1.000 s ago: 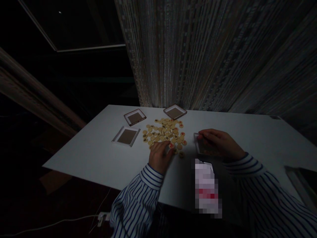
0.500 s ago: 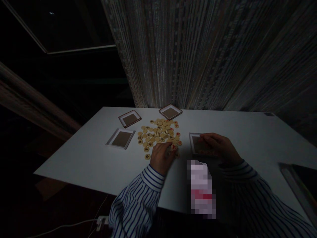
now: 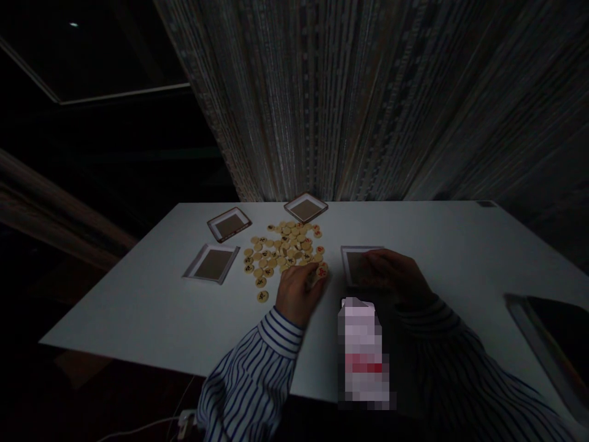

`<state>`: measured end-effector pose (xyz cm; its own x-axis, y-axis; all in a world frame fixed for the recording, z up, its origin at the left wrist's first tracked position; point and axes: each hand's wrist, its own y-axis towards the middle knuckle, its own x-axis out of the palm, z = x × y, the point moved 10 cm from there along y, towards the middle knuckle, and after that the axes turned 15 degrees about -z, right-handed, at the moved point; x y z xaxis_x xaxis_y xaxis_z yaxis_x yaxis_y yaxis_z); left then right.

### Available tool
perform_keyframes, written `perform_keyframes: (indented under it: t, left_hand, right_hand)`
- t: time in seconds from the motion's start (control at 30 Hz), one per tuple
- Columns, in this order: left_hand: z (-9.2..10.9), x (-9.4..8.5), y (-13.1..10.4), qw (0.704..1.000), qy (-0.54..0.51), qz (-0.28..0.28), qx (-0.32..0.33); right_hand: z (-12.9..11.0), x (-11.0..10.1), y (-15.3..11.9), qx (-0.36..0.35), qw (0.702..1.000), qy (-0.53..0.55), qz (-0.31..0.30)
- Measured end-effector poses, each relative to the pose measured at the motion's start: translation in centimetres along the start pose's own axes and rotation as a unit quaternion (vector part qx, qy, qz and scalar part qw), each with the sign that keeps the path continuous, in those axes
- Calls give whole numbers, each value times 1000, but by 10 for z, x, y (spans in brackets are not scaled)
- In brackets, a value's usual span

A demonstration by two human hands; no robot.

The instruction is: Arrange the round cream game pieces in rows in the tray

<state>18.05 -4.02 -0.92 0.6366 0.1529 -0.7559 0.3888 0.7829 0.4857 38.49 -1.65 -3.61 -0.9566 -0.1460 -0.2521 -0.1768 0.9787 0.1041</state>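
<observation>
My left hand (image 3: 294,293) is closed, pinching a xiangqi piece (image 3: 322,271) with a red character between thumb and fingertips. It is at the near right edge of a pile of round wooden xiangqi pieces (image 3: 272,263), some marked black, some red, some with no mark showing. My right hand (image 3: 399,276) hovers over or rests on a shallow clear-sided box (image 3: 350,265); its fingers are curled in and cover much of the box. Whatever those fingers hold, if anything, is lost in shadow.
Three similar shallow boxes lie around the pile: one at left (image 3: 210,264), one at back left (image 3: 229,226), one at the back (image 3: 306,209). A pixelated, phone-like object (image 3: 361,353) lies near the front edge. A dark flat object (image 3: 554,331) sits at right on the white table (image 3: 138,313).
The whole view has shifted a little. My left hand has moved right, away from the pile and closer to the box, with the red-marked piece still pinched. My right hand stays over the box.
</observation>
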Motion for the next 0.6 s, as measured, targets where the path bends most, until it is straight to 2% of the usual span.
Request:
perform_keyframes:
  t: [0.4, 0.6]
  left_hand:
    - [12, 16, 27, 999, -31, -14, 13]
    - [15, 29, 41, 999, -20, -31, 21]
  right_hand:
    - [-6, -16, -6, -36, 997, -46, 54]
    - [-2, -16, -4, -34, 998, -29, 54]
